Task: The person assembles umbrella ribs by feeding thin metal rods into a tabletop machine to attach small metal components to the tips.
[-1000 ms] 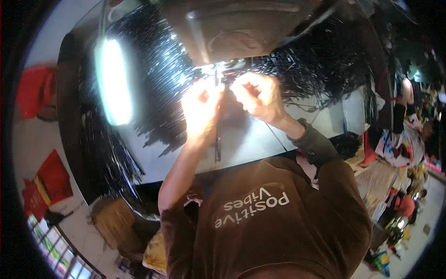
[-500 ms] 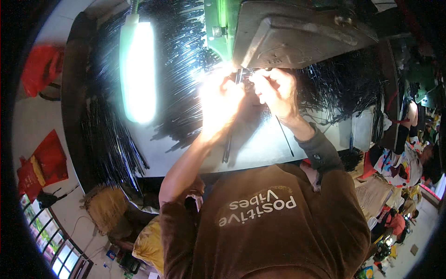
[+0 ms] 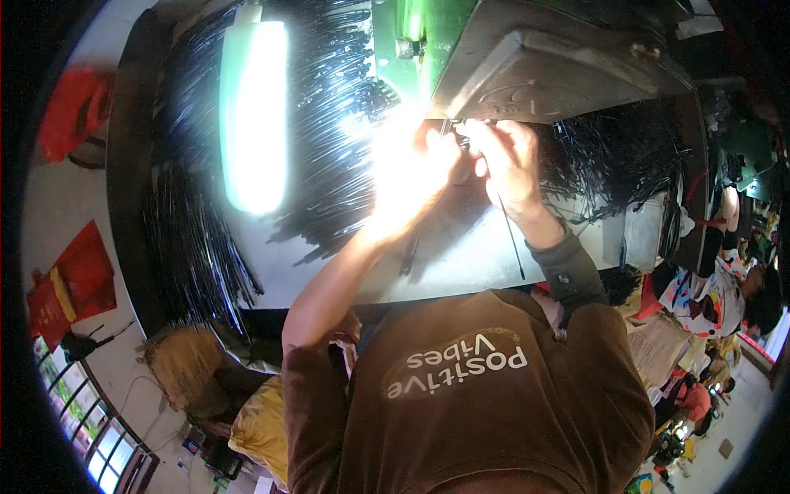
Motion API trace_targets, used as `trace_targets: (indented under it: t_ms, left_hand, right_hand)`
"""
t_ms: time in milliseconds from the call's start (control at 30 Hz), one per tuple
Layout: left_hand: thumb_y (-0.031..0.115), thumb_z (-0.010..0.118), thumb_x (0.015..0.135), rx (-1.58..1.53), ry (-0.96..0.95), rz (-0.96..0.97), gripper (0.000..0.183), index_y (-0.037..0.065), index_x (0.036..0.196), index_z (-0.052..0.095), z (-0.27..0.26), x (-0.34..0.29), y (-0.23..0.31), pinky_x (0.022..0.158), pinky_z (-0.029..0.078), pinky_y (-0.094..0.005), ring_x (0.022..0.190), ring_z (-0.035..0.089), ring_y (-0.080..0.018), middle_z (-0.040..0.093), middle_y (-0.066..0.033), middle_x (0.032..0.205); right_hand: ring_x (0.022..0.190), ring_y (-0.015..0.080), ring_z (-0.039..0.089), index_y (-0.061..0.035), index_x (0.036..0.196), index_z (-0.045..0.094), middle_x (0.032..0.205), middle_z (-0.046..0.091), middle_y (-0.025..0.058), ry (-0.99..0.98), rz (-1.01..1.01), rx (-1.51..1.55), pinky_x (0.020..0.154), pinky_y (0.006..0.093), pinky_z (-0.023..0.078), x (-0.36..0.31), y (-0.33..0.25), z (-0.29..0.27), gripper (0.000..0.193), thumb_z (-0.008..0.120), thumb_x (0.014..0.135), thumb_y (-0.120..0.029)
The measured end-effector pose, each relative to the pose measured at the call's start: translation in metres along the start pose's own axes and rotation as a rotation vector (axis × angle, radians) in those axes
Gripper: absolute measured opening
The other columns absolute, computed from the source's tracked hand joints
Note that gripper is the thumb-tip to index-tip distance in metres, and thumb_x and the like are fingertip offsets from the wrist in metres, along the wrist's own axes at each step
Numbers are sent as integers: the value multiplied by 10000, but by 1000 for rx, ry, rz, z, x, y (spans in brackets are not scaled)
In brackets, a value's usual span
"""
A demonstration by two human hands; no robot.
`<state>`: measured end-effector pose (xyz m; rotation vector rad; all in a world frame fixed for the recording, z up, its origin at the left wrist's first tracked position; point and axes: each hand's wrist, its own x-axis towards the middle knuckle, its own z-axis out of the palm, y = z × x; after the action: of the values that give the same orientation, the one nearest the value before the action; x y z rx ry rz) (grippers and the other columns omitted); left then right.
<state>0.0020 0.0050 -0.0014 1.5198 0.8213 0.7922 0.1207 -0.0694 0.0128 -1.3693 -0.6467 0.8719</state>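
Observation:
My left hand [image 3: 411, 177], washed out by glare, is closed at the foot of the green machine. A thin black strip [image 3: 411, 253] runs out below it toward the table's near edge, and its upper end shows at the fingertips. Close beside it on the right, my right hand [image 3: 512, 169] pinches a slim black wire [image 3: 512, 239], which hangs down past the palm to a slightly thicker tip. The fingertips of both hands nearly meet under the dark metal plate [image 3: 568, 74] of the machine. What lies exactly between them is too small and glary to tell.
A bright lamp [image 3: 257, 115] hangs over the left side. Heaps of black wires [image 3: 321, 107] cover the white table [image 3: 362, 276] at left, with another pile [image 3: 617, 156] at right. The green machine body [image 3: 448, 37] stands at the far middle. People sit at the far right.
Both hands have shifted slightly right in the picture, as have the lamp and machine. The right fingers have tilted closer to the left hand; the black wire still hangs from them.

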Motion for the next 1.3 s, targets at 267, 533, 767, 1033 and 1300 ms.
trace_targets:
  t_ms: [267, 533, 767, 1033, 1300]
  left_hand:
    - [130, 622, 821, 21, -24, 10, 217, 22, 643, 559, 0, 4, -3, 427, 343, -200, 462, 450, -38, 535, 13, 552]
    - [107, 634, 780, -183, -80, -72, 144, -11, 703, 607, -7, 9, -1, 437, 382, -219, 457, 497, -88, 591, -54, 586]
    - [64, 628, 780, -354, -135, -162, 109, 3, 700, 587, -11, 5, 18, 441, 375, -210, 464, 498, -83, 598, -54, 592]
    - [61, 668, 795, -245, -134, -111, 130, 21, 712, 576, -4, 7, 4, 445, 373, -211, 472, 482, -70, 600, -47, 600]
    - [66, 669, 791, -175, -73, -41, 146, 23, 681, 583, 1, 7, 6, 467, 408, -211, 476, 492, -79, 597, -50, 605]
  right_hand:
    - [498, 34, 478, -5, 848, 678, 622, 563, 6, -42, 49, -32, 423, 178, 356, 3, -6, -6, 152, 631, 841, -149]
    - [471, 58, 408, -10, 727, 605, 584, 489, 7, -173, 389, -17, 423, 216, 313, 16, -22, -17, 203, 576, 836, -179]
    - [511, 114, 582, 25, 795, 602, 612, 589, 58, -346, 236, -215, 469, 218, 500, -7, -19, -17, 302, 521, 938, -229]
    - [498, 118, 592, 44, 716, 597, 595, 612, 95, -400, 395, -36, 448, 237, 495, -52, 3, 0, 315, 512, 929, -172]
    - [467, 109, 568, 40, 706, 591, 573, 602, 88, -383, 287, -57, 428, 229, 465, -53, 1, -2, 315, 505, 930, -165]
